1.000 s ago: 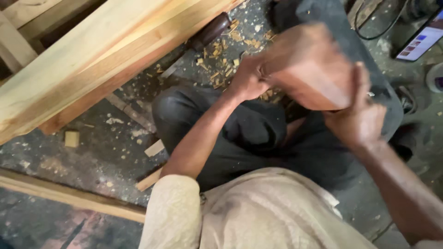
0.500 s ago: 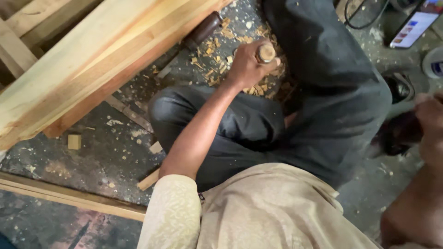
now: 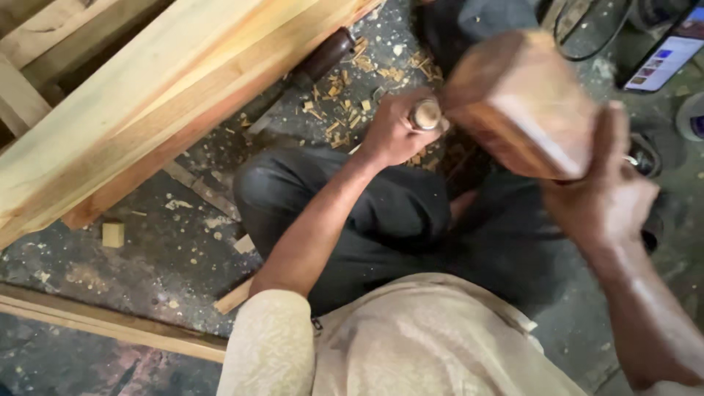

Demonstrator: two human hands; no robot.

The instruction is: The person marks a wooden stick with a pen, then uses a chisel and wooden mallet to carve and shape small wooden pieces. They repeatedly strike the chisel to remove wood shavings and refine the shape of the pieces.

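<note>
A: Status on the chiselling?

B: Mid-job. Left hand (image 3: 392,132) is wrapped tight round a chisel handle (image 3: 426,114); only the pale round butt end shows above the fist. Right hand (image 3: 612,191) is closed on the wooden mallet (image 3: 517,103), head blurred, held up beside the butt end. Can't tell whether it is touching.

A: Where's the chisel sitting?

B: Just above the person's bent knee in dark trousers (image 3: 352,213), over the floor (image 3: 147,257). The blade and whatever it is cutting are hidden under the fist and mallet. Can't see the cut.

A: So how much is done?

B: My read: a fair amount of stock is already out. There's a spread of fresh wood chips (image 3: 345,110) on the floor right by the left hand. How much is left, I can't judge, since the cut is out of sight.

A: Chisel condition?

B: Handle end is light, rounded, looks worn smooth. Nothing more visible.

A: Anything else around?

B: Long pale timber beams (image 3: 147,103) run diagonally upper left, with a second dark-handled tool (image 3: 323,55) lying against them. Small wood block (image 3: 113,235) on the floor, lit screen (image 3: 664,59) top right.
</note>
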